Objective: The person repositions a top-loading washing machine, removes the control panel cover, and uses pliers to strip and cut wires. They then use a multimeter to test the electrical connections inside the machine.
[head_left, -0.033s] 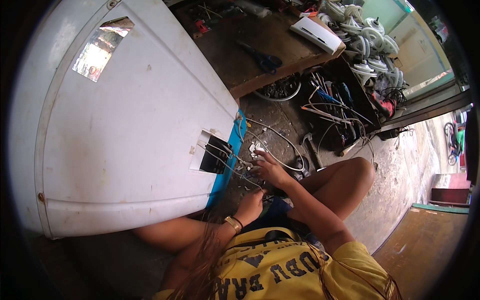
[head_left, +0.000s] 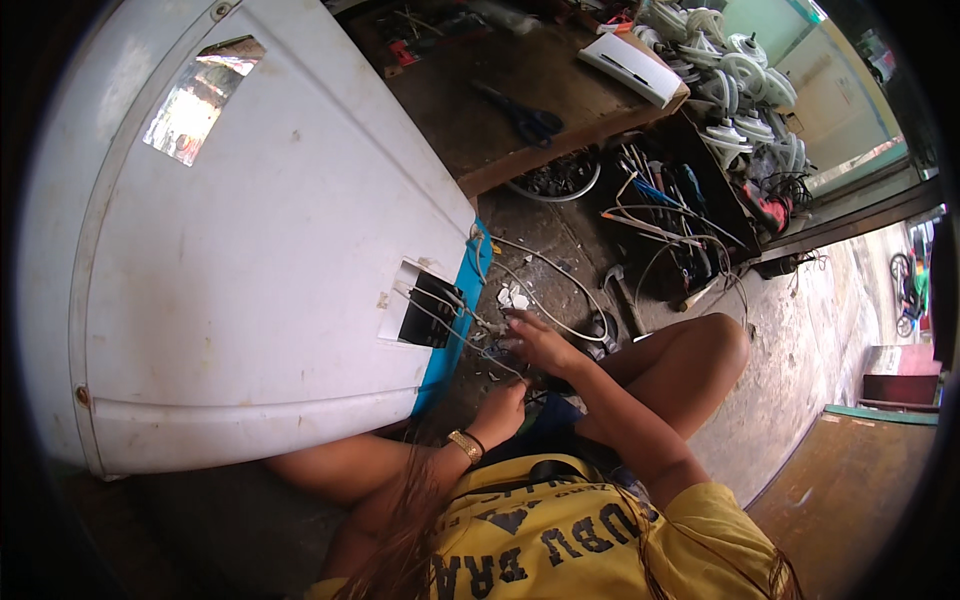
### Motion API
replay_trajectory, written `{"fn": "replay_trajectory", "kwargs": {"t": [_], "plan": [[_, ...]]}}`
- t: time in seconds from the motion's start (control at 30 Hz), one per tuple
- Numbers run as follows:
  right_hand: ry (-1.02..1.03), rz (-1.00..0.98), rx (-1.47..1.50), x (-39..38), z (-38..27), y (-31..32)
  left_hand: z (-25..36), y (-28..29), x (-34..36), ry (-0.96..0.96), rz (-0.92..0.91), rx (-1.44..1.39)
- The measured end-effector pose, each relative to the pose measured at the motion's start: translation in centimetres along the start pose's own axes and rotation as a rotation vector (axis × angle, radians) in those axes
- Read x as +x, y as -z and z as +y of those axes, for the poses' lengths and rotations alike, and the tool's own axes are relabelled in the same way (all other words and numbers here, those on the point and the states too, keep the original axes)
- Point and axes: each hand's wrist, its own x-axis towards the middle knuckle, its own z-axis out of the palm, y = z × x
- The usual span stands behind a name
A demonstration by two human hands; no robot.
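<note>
A large white appliance panel (head_left: pixel 250 220) with a turquoise edge stands at the left. Thin cables (head_left: pixel 440 325) come out of its square opening (head_left: pixel 417 325). My left hand (head_left: pixel 500 412), below the opening, is closed on a thin grey cable at its fingertips. Just above it, my right hand (head_left: pixel 540 345) has its fingers slightly bent and apart, close to the cable ends; whether they touch is unclear. White fragments (head_left: pixel 512 295) lie on the floor beyond my hands, and a loop of pale cable (head_left: pixel 560 325) curves around them.
A brown wooden bench (head_left: pixel 430 100) holds dark scissors (head_left: pixel 540 125) and a white box (head_left: pixel 625 70). A tool bin (head_left: pixel 690 190), a hammer (head_left: pixel 625 300) and several white coiled parts (head_left: pixel 745 85) are at the right. My bent legs frame the work spot. A bicycle (head_left: pixel 900 290) is outside, far right.
My right hand's fingertips have dipped very slightly toward the cable ends. Otherwise the view is nearly the same.
</note>
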Motion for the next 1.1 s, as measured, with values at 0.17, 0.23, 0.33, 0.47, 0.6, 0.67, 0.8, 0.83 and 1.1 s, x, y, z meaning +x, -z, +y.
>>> {"fn": "replay_trajectory", "kwargs": {"t": [0.17,0.23,0.33,0.47,0.6,0.67,0.8,0.83,1.1], "plan": [[-0.011,0.036,-0.438,0.8,0.6,2.4,-3.1,-1.0,0.0,0.2,0.083,-0.535],[0.032,-0.017,-0.471,-0.3,-0.4,2.1,-3.5,0.6,0.5,0.495,0.348,-0.963],[0.11,-0.092,-0.564,-2.2,-1.1,1.6,-3.8,3.0,2.2,0.623,0.512,-1.198],[0.102,-0.123,-0.545,-4.2,0.1,1.7,-4.5,4.5,5.3,0.509,0.388,-1.53],[0.19,-0.045,-0.648,-5.8,0.9,1.6,-5.2,4.5,7.0,0.39,0.357,-1.786],[0.248,0.023,-0.65,-6.1,1.3,1.7,-5.2,4.4,6.9,0.439,0.392,-1.781],[0.046,-0.053,-0.453,-6.4,-0.3,2.9,-4.6,5.1,6.2,0.544,0.482,-1.663],[-0.014,-0.152,-0.329,-6.5,-1.0,2.9,-4.3,5.2,6.0,0.451,0.442,-1.671],[0.185,-0.302,-0.856,-5.7,-1.0,4.6,1.1,3.5,4.8,0.473,0.419,-1.668]]}}
